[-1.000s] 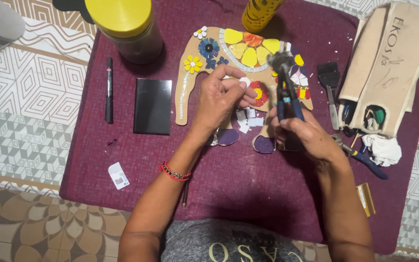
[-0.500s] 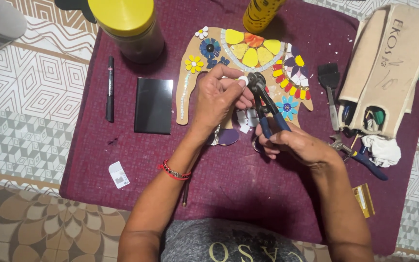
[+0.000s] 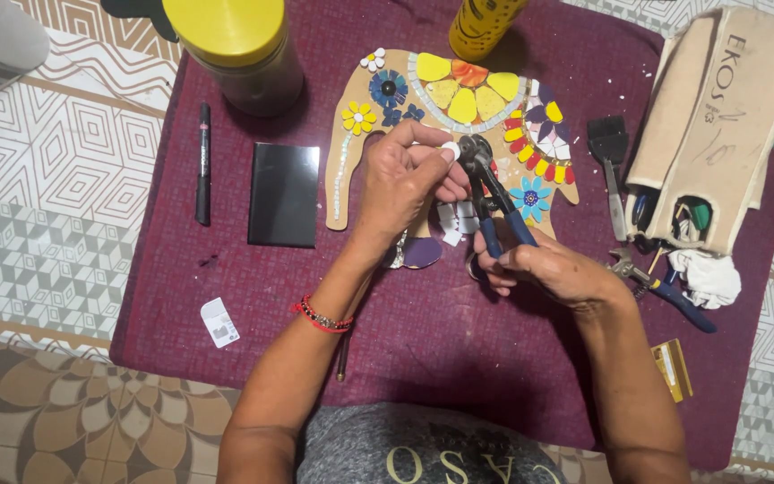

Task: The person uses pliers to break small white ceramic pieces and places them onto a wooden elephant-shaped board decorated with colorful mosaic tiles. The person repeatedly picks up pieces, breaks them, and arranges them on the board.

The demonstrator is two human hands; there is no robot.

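My left hand [image 3: 405,179] pinches a small white tile piece [image 3: 450,151] between thumb and fingers. My right hand [image 3: 548,269] grips the blue handles of a pair of tile nippers [image 3: 493,193], whose jaws meet the white piece. Both hands hover over a wooden elephant-shaped board [image 3: 351,152] partly covered with yellow, orange, red and blue mosaic pieces. Small white tile bits [image 3: 454,220] lie on the board under the hands.
A maroon mat [image 3: 459,358] covers the work area. On it lie a black rectangular tile [image 3: 285,194], a black pen [image 3: 202,163], a yellow-lidded jar [image 3: 239,49], a yellow bottle [image 3: 481,25], a beige tool pouch [image 3: 718,125], a brush [image 3: 611,161] and blue pliers [image 3: 674,296].
My right hand swung the nippers left from over the mosaic's right side to the white piece held in my left hand. My left hand lifted slightly.
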